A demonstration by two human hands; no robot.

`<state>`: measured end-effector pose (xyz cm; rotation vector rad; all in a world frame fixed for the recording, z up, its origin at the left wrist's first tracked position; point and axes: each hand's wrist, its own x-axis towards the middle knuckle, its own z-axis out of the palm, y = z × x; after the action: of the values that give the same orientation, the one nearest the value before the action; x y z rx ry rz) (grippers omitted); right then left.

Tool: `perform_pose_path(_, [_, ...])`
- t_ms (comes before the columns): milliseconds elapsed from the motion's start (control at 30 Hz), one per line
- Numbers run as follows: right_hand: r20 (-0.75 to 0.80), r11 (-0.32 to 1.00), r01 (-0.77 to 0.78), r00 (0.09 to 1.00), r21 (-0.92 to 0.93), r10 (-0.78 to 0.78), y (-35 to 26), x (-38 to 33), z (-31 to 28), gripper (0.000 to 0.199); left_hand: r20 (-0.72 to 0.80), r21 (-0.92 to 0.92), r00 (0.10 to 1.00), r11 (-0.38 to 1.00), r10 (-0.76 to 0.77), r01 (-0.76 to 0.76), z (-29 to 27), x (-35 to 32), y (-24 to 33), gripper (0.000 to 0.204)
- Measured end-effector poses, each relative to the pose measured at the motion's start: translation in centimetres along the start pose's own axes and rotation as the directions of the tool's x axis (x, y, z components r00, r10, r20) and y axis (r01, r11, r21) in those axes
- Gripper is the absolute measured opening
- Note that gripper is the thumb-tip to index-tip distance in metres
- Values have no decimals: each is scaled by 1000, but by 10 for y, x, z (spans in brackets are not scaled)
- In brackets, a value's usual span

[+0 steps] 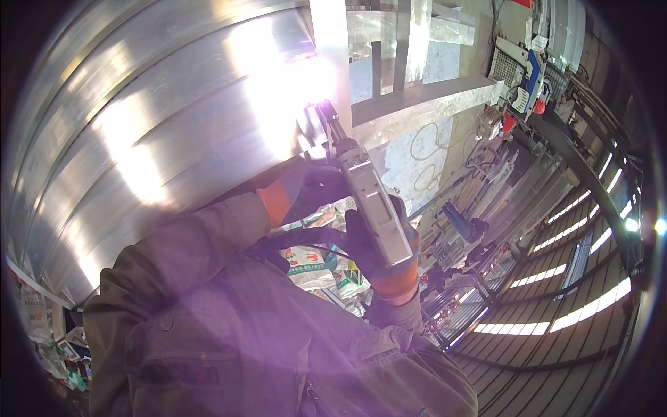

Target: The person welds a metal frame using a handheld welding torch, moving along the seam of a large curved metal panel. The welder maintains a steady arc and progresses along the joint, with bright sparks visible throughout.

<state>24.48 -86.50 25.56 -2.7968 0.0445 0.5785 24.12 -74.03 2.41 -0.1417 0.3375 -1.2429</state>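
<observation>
**Torch up at the joint**

My right hand (pixel 379 254) is wrapped tight around the grey torch (pixel 368 198), glove with an orange cuff. The torch tip sits right against the bright glare where the shiny ribbed panel (pixel 139 139) meets the upright post (pixel 332 48). My left hand (pixel 313 191) is gloved too, curled in just beside the torch body; can't tell if it's actually gripping it.

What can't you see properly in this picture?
Head view only:
- Tool tip: lost in the white glare on the metal panels.
- Left hand: fingers hidden behind the grey tool.
- Right hand: mostly covered by the tool.
- Floor clutter: too small, hazed purple.
</observation>
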Motion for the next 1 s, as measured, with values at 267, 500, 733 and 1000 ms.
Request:
perform_pose_path(267, [-22, 999, -38, 999, 5, 39, 2, -14, 0, 33, 132, -222, 991, 975, 16, 14, -6, 1, -7, 46])
perform_pose_path(500, [20, 1000, -17, 1000, -25, 17, 0, -7, -3, 28, -112, -8, 992, 998, -56, 56, 0, -3, -4, 42])
perform_pose_path(733, [22, 999, 11, 1000, -36, -11, 2, -2, -2, 27, -176, 5, 984, 1000, -15, 16, -9, 3, -13, 45])
perform_pose_path(1000, [22, 998, 47, 999, -38, -46, 2, -1, -1, 27, -150, 16, 988, 999, -42, 45, -14, 0, -11, 48])
